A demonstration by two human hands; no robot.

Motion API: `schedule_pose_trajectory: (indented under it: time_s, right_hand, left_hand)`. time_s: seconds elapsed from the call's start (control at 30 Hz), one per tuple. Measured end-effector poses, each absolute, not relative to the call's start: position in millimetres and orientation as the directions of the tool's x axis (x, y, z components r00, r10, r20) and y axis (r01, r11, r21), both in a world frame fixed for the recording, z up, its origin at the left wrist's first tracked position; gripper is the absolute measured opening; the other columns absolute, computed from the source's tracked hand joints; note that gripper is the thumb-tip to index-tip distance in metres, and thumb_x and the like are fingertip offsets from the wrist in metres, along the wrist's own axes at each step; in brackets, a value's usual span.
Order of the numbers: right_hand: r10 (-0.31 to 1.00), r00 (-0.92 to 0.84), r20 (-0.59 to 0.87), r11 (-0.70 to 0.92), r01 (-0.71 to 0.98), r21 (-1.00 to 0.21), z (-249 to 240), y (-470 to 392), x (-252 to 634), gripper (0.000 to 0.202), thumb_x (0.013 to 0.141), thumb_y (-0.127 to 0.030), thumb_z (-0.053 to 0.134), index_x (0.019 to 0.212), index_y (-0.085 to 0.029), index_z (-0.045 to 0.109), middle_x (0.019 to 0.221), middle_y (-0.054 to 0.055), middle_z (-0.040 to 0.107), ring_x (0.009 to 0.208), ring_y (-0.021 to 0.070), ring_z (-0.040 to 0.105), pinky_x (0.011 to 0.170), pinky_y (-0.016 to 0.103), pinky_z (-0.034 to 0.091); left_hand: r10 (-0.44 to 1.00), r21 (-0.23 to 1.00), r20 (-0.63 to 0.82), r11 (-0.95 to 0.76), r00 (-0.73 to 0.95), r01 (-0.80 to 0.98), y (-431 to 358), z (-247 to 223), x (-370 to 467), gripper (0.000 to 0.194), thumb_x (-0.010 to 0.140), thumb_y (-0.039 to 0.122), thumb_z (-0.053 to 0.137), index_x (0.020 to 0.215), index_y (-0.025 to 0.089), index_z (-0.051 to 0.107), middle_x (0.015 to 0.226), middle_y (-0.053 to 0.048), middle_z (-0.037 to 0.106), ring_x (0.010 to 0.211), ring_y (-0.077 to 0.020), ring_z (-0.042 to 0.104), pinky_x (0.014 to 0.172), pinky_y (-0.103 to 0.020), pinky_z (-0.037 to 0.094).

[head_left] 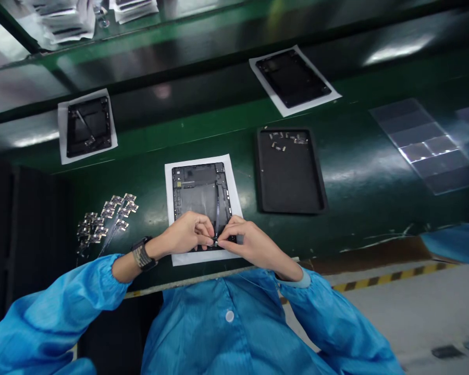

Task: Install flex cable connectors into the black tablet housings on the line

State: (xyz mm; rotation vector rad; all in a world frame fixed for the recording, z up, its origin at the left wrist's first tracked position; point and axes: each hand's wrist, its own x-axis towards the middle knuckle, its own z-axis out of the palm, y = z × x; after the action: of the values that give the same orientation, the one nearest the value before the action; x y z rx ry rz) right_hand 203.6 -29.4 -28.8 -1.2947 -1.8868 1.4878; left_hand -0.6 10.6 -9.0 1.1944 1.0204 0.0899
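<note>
A black tablet housing (197, 200) lies on a white sheet (234, 192) right in front of me. A dark flat ribbon cable (218, 203) runs down its right half to a small circuit board (214, 241) at the lower edge. My left hand (191, 230) pinches the left side of that board with thumb and fingers. From the right, my right hand (246, 237) pinches the same board, fingertips nearly touching the left ones. The fingers partly cover the board and the lower housing.
Several small circuit boards (101, 219) lie on the green bench at left. A black tray (291, 177) with a few small parts stands at right. Two more housings (88, 127) lie on sheets farther back. Clear plastic sheets (426, 143) lie far right. A blue sleeve (457, 242) shows at the right edge.
</note>
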Motion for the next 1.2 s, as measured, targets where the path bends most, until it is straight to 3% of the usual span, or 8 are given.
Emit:
schedule_pose_trajectory:
  time_s: [0.87, 0.97, 1.07, 1.2]
  right_hand:
    - [0.845, -0.486, -0.223, -0.046, 0.351, -0.935, -31, -26, 207, 0.011, 0.085, -0.019, 0.069, 0.077, -0.021, 0.077, 0.078, 0.004, 0.067, 0.081, 0.0186, 0.06, 0.074, 0.032, 0.047]
    - [0.853, -0.492, -0.177, 0.005, 0.347, -0.938, -30, -26, 204, 0.011, 0.086, -0.017, 0.068, 0.081, -0.02, 0.077, 0.08, 0.004, 0.072, 0.085, 0.0206, 0.06, 0.077, 0.034, 0.047]
    - [0.88, -0.454, -0.141, 0.015, 0.324, -0.946, -29, -26, 203, 0.013, 0.087, -0.019, 0.067, 0.094, -0.02, 0.077, 0.091, 0.006, 0.075, 0.089, 0.0219, 0.063, 0.08, 0.036, 0.049]
    - [0.916, -0.391, -0.091, 0.041, 0.317, -0.948, -27, -24, 204, 0.022, 0.091, -0.023, 0.06, 0.107, -0.02, 0.075, 0.102, 0.008, 0.075, 0.094, 0.0229, 0.064, 0.083, 0.037, 0.05]
  left_hand:
    - [0.578, 0.804, -0.594, 0.446, 0.559, 0.394, 8, -9, 7, 0.012, 0.073, 0.009, 0.068, 0.074, 0.015, 0.057, 0.06, 0.001, 0.066, 0.053, -0.0123, 0.061, 0.055, -0.024, 0.051]
    - [0.621, 0.798, -0.59, 0.351, 0.516, 0.489, 8, -2, 2, 0.015, 0.074, 0.012, 0.069, 0.083, 0.016, 0.058, 0.065, -0.001, 0.07, 0.061, -0.0162, 0.066, 0.06, -0.026, 0.051]
    - [0.68, 0.765, -0.551, 0.181, 0.484, 0.617, 5, 11, -5, 0.021, 0.076, 0.015, 0.07, 0.095, 0.018, 0.062, 0.085, -0.005, 0.076, 0.083, -0.0213, 0.071, 0.074, -0.029, 0.052]
    - [0.763, 0.666, -0.455, -0.05, 0.459, 0.744, 14, 24, -16, 0.013, 0.086, 0.027, 0.063, 0.095, 0.021, 0.069, 0.101, -0.007, 0.074, 0.095, -0.0244, 0.068, 0.085, -0.033, 0.05]
